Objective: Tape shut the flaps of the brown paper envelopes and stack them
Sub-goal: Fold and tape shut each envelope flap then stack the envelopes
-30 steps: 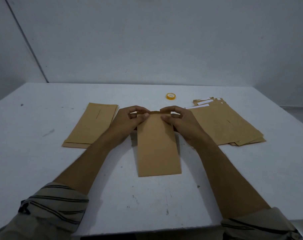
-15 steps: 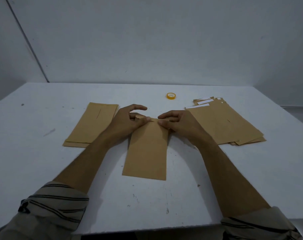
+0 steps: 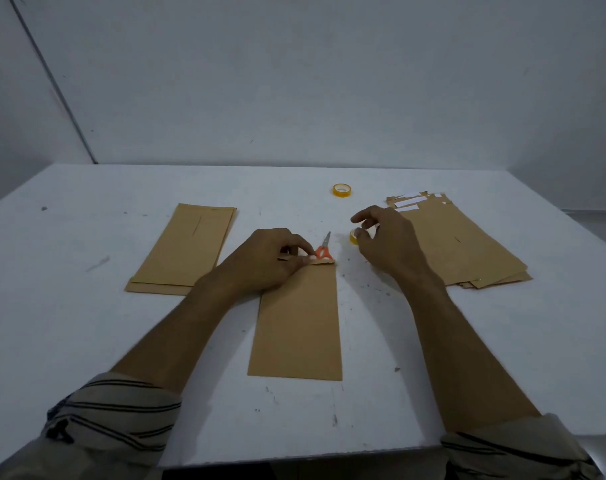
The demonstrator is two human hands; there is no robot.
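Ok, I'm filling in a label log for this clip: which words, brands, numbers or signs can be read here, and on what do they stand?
None can be read.
Middle envelope, left stack, right pile: plain brown, with no print showing.
White strips on the right pile: they look blank.
Far tape roll, near tape roll, scissors: any print is too small to tell.

A bare workroom: scuffed white table (image 3: 86, 341) against plain grey walls (image 3: 294, 81).
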